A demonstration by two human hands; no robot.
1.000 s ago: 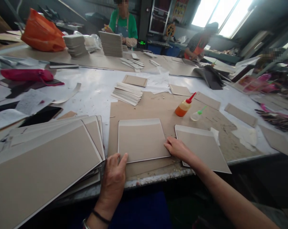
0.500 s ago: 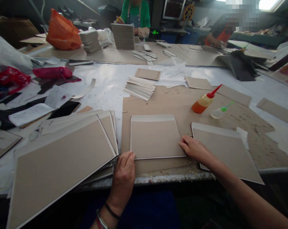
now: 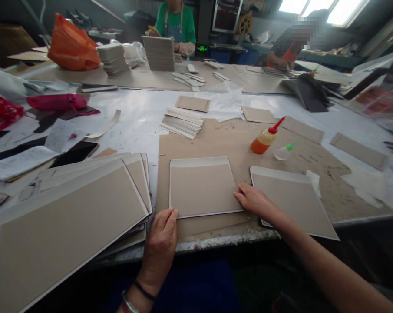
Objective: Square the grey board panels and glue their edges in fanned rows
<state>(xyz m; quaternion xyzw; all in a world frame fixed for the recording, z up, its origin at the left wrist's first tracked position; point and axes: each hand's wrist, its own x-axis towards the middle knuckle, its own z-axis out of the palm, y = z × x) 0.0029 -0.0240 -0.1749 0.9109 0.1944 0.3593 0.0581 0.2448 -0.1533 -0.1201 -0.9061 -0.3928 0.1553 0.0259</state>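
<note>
A flat beige panel (image 3: pixel 203 187) with a pale band along its top and a thin light rim lies on brown board in front of me. My left hand (image 3: pixel 162 230) is closed, fingertips pinching the panel's lower left corner. At its right edge my right hand (image 3: pixel 250 198) is closed too, thumb and fingers gripping the side. A similar panel (image 3: pixel 290 198) lies to the right, partly beneath my right forearm. To the left, a fanned pile of larger-looking panels (image 3: pixel 72 217) reaches past the table's front edge.
Beyond the panel stand a red-tipped bottle of orange liquid (image 3: pixel 263 141) and a small green-tipped bottle (image 3: pixel 284 151). A stack of pale strips (image 3: pixel 182 122) lies farther back. Notebook (image 3: pixel 20 161) and pink pouch (image 3: pixel 57 101) lie left. Two people work at the far table (image 3: pixel 222 78).
The camera view has turned slightly right, so the scene sits farther left in the picture. Both hands keep the same hold on the panel, which has not visibly moved on the board.
</note>
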